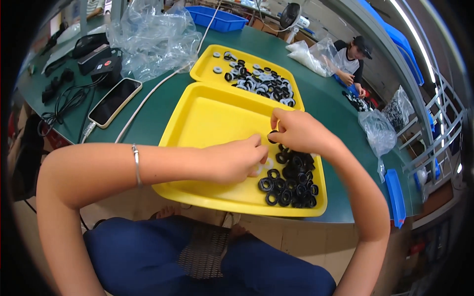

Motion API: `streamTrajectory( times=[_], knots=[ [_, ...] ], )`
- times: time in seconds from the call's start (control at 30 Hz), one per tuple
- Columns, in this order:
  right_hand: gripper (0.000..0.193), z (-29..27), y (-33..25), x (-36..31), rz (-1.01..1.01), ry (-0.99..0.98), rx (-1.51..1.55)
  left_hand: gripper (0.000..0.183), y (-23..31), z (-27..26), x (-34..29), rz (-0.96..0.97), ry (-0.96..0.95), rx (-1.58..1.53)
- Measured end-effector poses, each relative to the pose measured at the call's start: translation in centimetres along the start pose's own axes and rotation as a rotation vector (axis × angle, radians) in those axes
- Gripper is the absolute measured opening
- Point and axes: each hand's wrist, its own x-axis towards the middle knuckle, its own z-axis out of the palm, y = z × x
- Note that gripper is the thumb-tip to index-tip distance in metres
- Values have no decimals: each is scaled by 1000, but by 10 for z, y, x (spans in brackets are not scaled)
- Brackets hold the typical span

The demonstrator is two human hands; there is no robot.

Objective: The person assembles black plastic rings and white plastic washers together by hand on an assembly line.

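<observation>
Over the near yellow tray [197, 106], my right hand [303, 132] pinches a black ring [272, 137] between thumb and fingertips. My left hand [237, 159] is beside it with the fingers curled together. What those fingers hold, if anything, is hidden. Close by its fingertips are white rings [268, 164], partly covered by the hand. A heap of black rings [291, 185] fills the tray's right part, below my right hand. Behind, a second yellow tray [207, 58] bears many mixed rings [266, 84], black and pale grey.
A phone [116, 102] on a cable lies left of the trays, near a black adapter [106, 66]. Crumpled clear plastic bags [153, 39] and a blue bin [217, 18] stand farther back. Across the green table [326, 108] at right, another person [351, 61] handles small parts.
</observation>
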Motion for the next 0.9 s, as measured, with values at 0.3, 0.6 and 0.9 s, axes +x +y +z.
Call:
streamTrajectory(
  times=[0.3, 0.6, 0.9],
  knots=[
    [15, 6, -4, -51, 66, 389, 588, 20, 11, 5, -6, -201, 151, -208],
    [17, 2, -44, -94, -3, 492, 1181, 9, 60, -29, -29, -381, 389, -446],
    [15, 9, -60, -79, -63, 403, 1305, 15, 62, -14, -45, -176, 630, -683]
  ],
)
